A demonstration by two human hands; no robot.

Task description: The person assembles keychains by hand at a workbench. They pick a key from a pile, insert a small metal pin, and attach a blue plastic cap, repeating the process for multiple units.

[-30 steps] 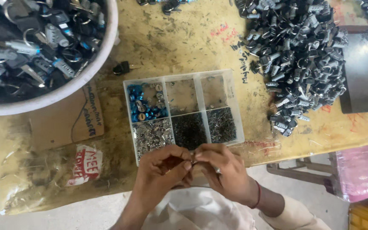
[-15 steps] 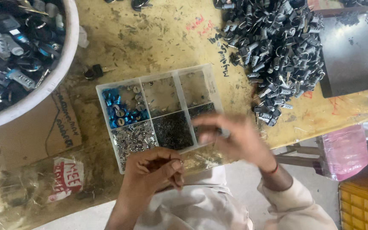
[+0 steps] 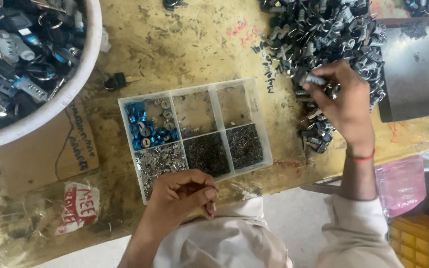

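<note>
Bare worktop (image 3: 194, 44) lies open between the white tub (image 3: 83, 74), compartment box (image 3: 261, 144) and heap of metal parts (image 3: 323, 34).

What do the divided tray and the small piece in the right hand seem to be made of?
Divided tray: clear plastic, likely; the bench shows through its thin walls. Small piece pinched by the right hand: probably metal, pale grey with a dull shine, like the pile behind it.

A flat brown cardboard sheet with black handwriting (image 3: 50, 146) lies at nine o'clock on the worn yellow surface (image 3: 194, 44). Just below it, at eight o'clock, sits a crumpled white label with red lettering (image 3: 78, 207), under clear plastic wrap (image 3: 11, 223).
</note>
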